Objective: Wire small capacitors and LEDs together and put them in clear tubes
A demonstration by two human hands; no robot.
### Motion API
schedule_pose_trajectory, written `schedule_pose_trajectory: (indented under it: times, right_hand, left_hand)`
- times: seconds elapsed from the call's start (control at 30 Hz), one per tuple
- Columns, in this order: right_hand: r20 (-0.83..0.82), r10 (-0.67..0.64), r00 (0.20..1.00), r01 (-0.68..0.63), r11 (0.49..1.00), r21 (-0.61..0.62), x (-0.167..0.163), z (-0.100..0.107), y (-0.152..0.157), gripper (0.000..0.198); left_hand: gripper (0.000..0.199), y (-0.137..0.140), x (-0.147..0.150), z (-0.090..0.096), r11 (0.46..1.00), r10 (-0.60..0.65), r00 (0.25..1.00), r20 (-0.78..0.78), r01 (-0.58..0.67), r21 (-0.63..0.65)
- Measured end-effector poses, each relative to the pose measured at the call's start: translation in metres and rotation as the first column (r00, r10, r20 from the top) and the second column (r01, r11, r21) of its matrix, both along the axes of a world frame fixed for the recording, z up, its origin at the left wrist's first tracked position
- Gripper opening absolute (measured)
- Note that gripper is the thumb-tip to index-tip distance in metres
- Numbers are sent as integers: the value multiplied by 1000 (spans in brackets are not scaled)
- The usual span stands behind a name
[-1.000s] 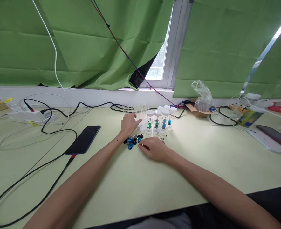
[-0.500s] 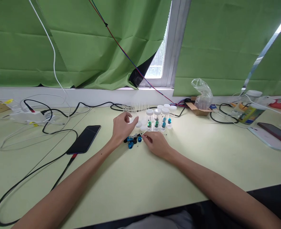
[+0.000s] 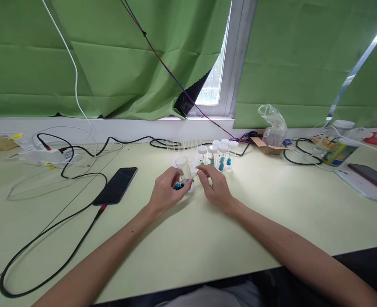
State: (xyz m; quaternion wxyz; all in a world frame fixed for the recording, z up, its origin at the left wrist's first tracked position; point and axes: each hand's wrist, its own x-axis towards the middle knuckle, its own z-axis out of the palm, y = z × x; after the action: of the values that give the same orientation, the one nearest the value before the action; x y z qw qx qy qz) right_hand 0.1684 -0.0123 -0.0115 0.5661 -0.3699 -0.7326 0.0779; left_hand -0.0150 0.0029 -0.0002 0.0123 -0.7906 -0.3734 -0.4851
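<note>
My left hand (image 3: 168, 188) is closed around a clear plastic vial (image 3: 182, 165), lidless and tilted, its mouth facing up. Close by on the right, my right hand (image 3: 216, 186) pinches at the fingertips; whatever lies between them is too small to make out. Small blue and black parts (image 3: 177, 186) on wire leads show beside my left fingers, partly hidden by them. Behind my right hand stand several white-capped vials (image 3: 222, 155) with green or blue parts inside. Farther left are several clear uncapped vials (image 3: 188, 147), upright and hard to see against the table.
A black phone (image 3: 116, 186) on a cable lies to the left. Along the wall runs a black cable (image 3: 129, 140). At the back right are a small cardboard box (image 3: 267, 147) with a plastic bag, a jar (image 3: 338, 136) and two more phones (image 3: 364, 183).
My left hand has taken a clear vial from the uncapped group and brought it nearer, over the loose parts. My right hand has lifted from the parts and moved slightly right.
</note>
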Motion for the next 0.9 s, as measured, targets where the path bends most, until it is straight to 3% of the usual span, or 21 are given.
schedule_pose_trajectory:
  times: [0.33,0.63,0.9]
  right_hand:
    - [88,141,986,-144,989,27,-2,-3,-4,34]
    - [105,81,991,-76,996,-43,-2,-6,-2,27]
    - [45,1,999,2,998,-56,3,-9,6,26]
  left_hand:
    - [12,-15,10,-8,989,-131,985,-109,137,47]
    - [7,-12,7,-12,982,-107,979,-173,77,-171]
    - [19,-6,2,-6,968,-148,962,-229,94,-231]
